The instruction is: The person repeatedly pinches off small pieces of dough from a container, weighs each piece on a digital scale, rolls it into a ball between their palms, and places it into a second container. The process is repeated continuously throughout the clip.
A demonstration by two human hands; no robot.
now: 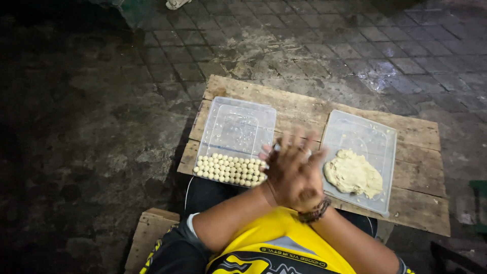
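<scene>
Above the wooden board [304,109], the left hand [274,170] and right hand [297,175] press flat together, palm to palm, fingers straight, slightly spread and blurred; whether anything sits between them cannot be told. Just left, a clear plastic tray [238,124] holds small round pale dough balls [231,169] in rows running left-right along its near edge. Just right, another tray [362,137] carries a soft, lumpy dough mass [353,174].

Dark, damp paving stones [314,45] cover the ground; a rough wooden plank worktop [416,203] sits low under dim light.
</scene>
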